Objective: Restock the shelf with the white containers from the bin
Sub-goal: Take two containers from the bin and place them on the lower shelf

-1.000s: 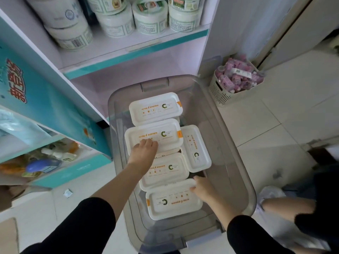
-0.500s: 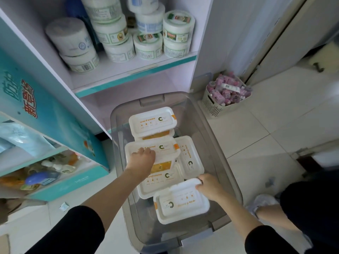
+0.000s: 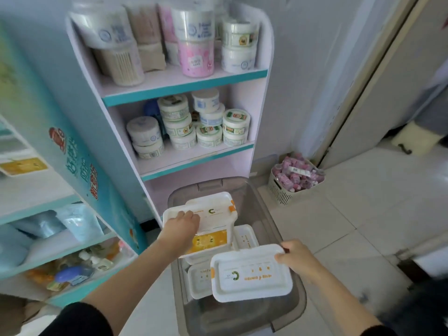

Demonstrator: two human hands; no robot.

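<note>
Left hand, right hand grip containers by edges over bin.

Both arms were bare from the hands back along the forearms. Behind the left hand, the left sleeve began near the elbow: black, plain, of matte cloth, with a soft rounded cuff edge. Behind the right hand, the right sleeve was the same black, seen only as a narrow patch at the bottom edge. Below and to the right of the right hand lay a dark garment, too blurred to tell its kind.
</note>
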